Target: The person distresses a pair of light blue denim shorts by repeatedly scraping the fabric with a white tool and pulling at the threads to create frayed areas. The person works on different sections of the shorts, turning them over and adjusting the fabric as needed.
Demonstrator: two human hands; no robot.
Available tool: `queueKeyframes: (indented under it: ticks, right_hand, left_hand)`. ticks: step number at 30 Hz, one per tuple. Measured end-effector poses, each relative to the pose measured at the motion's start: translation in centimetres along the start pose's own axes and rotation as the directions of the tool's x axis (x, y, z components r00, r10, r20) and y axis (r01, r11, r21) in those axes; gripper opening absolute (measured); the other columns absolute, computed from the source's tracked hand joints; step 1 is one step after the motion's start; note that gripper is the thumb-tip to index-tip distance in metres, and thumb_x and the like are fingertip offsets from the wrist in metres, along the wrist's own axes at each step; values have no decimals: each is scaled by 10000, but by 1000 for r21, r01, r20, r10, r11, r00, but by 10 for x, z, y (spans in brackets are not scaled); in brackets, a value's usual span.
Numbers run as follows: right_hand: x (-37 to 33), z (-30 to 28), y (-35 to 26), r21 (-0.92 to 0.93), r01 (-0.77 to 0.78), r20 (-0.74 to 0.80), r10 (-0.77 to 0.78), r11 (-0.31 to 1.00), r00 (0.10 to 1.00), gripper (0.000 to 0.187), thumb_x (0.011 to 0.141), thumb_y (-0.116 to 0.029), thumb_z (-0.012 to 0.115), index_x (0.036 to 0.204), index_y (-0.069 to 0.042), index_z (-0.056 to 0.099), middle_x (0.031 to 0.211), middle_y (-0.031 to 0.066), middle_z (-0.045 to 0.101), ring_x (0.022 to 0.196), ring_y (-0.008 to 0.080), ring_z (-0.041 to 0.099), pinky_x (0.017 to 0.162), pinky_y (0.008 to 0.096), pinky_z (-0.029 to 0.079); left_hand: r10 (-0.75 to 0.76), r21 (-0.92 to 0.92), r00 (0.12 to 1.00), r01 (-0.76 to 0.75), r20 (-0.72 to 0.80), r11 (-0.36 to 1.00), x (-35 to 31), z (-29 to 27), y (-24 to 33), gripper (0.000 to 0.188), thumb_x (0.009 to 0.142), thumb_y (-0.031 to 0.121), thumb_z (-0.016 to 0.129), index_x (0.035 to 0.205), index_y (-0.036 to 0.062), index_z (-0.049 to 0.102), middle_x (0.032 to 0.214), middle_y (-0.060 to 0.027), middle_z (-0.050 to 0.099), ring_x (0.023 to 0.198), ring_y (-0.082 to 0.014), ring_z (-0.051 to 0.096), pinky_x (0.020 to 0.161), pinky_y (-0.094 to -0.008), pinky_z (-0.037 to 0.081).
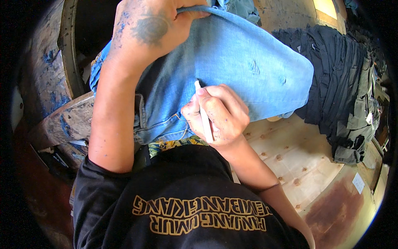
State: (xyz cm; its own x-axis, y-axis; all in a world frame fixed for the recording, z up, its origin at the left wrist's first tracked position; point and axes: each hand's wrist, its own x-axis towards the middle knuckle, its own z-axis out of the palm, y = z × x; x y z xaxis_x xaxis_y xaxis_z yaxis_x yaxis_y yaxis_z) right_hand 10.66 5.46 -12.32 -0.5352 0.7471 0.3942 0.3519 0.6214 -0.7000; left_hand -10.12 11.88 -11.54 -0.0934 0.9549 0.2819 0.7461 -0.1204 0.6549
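Note:
Faded blue jeans lie spread across my lap, with two small frayed spots on the leg toward the right. My left hand, dark-stained on its back, is closed on the denim at the top edge; its fingertips are partly hidden. Held in my right hand is a slim white stick-like tool, gripped like a pen. Its upper end touches or hovers just over the denim; I cannot tell which. A seam with orange stitching and a loose thread runs just left of my right hand.
A heap of black garments is piled at the right, with grey-green cloth beside it. Blue-stained wooden boards stand at the left. Pale quilted-looking padding and a reddish-brown patch lie at the lower right.

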Motion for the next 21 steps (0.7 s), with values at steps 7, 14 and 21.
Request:
queueKeyframes:
  ticks: [7, 14, 21]
  right_hand:
    - [29, 6, 15, 81, -22, -82, 29, 996, 996, 361, 720, 52, 838, 1043, 0, 686, 764, 77, 631, 637, 252, 648, 577, 347, 534]
    - [46, 17, 18, 100, -47, -137, 61, 994, 989, 308, 695, 63, 829, 946, -10, 667, 751, 71, 630, 626, 255, 644, 570, 346, 529]
    - [38, 12, 13, 13, -40, -7, 40, 999, 999, 331, 725, 51, 835, 1019, 2, 693, 783, 83, 640, 653, 263, 657, 581, 357, 538]
  left_hand:
    - [-81, 108, 994, 73, 71, 991, 8, 4, -2, 117, 774, 155, 837, 858, 75, 825, 775, -194, 727, 730, -365, 739, 693, -400, 592]
    - [-31, 67, 999, 29, 42, 997, 10, 4, -1, 129, 765, 170, 849, 854, 80, 828, 777, -179, 737, 730, -363, 737, 698, -399, 593]
    - [15, 32, 1000, -15, -23, 999, 4, 0, -3, 123, 739, 131, 855, 839, 67, 825, 760, -182, 736, 716, -347, 744, 688, -387, 597]
